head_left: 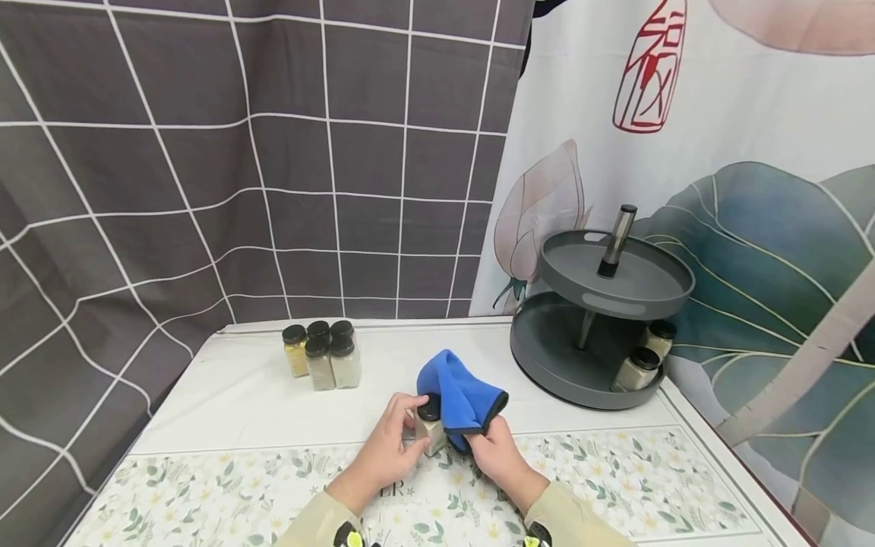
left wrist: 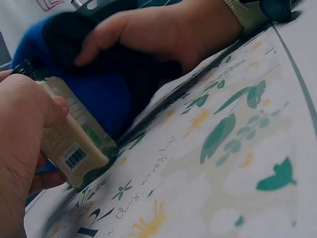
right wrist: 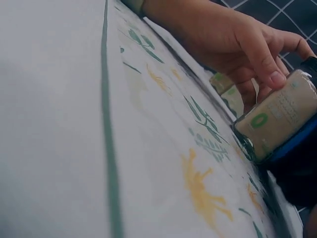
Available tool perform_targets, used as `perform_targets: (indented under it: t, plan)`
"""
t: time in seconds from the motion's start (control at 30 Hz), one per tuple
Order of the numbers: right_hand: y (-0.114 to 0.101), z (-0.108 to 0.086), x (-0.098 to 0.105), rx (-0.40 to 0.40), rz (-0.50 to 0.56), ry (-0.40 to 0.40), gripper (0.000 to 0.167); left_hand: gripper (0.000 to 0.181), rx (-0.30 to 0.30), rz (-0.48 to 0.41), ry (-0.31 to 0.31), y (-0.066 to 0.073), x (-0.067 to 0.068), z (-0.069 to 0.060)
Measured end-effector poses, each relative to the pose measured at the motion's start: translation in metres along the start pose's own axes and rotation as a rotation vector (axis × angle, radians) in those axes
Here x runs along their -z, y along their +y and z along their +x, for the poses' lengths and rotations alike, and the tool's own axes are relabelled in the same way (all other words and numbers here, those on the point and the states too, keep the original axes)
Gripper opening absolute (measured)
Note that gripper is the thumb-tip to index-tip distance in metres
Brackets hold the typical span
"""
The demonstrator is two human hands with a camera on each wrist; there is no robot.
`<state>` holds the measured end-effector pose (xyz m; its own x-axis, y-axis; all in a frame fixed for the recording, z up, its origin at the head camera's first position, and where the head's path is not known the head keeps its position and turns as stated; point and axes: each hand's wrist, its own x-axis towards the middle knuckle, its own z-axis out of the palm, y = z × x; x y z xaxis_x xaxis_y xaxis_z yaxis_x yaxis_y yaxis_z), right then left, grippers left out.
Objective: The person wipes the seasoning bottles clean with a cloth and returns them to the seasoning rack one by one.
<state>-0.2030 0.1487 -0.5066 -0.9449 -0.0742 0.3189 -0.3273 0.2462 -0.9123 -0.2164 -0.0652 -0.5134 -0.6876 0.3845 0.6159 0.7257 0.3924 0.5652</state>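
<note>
My left hand (head_left: 391, 443) holds a square glass spice jar (head_left: 429, 429) with a black lid, fingers and thumb around its side. The jar stands on the floral mat, and a barcode label (left wrist: 76, 157) shows on it in the left wrist view. In my right hand (head_left: 502, 456) is a blue cloth (head_left: 459, 391) with black edging, gripped at its lower part. The cloth lies against the jar's right side. From the right wrist view, the jar's pale contents and a green mark (right wrist: 258, 120) are visible, while most of the right hand is out of frame.
Several black-lidded jars (head_left: 333, 363) stand grouped at the back left of the white table (head_left: 225, 395). A grey two-tier turntable rack (head_left: 547, 380) stands at the back right, with two jars (head_left: 639, 368) on its lower tier. Curtains (head_left: 362, 159) hang behind the table.
</note>
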Motion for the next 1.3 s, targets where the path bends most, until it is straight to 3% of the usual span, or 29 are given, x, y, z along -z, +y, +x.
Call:
perform_targets:
  t: [0.13, 0.23, 0.3, 0.43, 0.5, 0.63, 0.7, 0.83, 0.97, 1.07, 1.17, 1.3]
  plan:
    - [-0.003, -0.001, 0.001, 0.018, 0.072, 0.023, 0.036, 0.069, -0.018, -0.003, 0.01, 0.001, -0.002, 0.001]
    - [-0.002, 0.001, 0.0, -0.037, 0.027, -0.01, 0.04, 0.069, -0.027, 0.005, 0.037, 0.003, -0.003, 0.002]
    - [-0.002, 0.001, 0.0, -0.062, 0.011, -0.005, 0.039, 0.068, -0.013, 0.039, 0.063, 0.005, -0.003, 0.002]
    - [-0.003, 0.001, 0.0, -0.009, 0.078, 0.057, 0.038, 0.064, 0.044, 0.12, 0.098, 0.01, -0.003, 0.004]
    - [-0.003, 0.002, 0.0, -0.006, 0.068, 0.044, 0.039, 0.062, 0.073, 0.133, 0.096, 0.012, -0.002, 0.005]
    - [-0.001, 0.004, -0.002, -0.086, -0.02, -0.009, 0.04, 0.06, 0.1, 0.104, 0.053, 0.012, -0.002, 0.004]
    - [-0.001, 0.003, -0.002, -0.094, -0.023, 0.005, 0.041, 0.061, 0.084, 0.103, 0.035, 0.01, -0.002, 0.003]
    - [-0.003, 0.001, -0.001, -0.059, 0.069, 0.039, 0.04, 0.061, -0.02, 0.144, 0.052, 0.005, -0.002, 0.003]
    - [-0.003, 0.001, -0.002, -0.067, 0.026, 0.007, 0.037, 0.063, -0.096, 0.181, 0.081, 0.002, -0.002, 0.004]
    - [-0.003, 0.0, -0.002, -0.037, 0.006, 0.038, 0.035, 0.066, -0.101, 0.195, 0.078, 0.001, -0.003, 0.004]
    - [-0.004, 0.0, -0.001, 0.022, 0.067, 0.059, 0.036, 0.068, -0.087, 0.202, 0.071, 0.001, -0.003, 0.005]
    - [-0.003, 0.001, -0.002, -0.019, 0.009, 0.003, 0.036, 0.07, -0.08, 0.217, 0.062, 0.001, -0.003, 0.005]
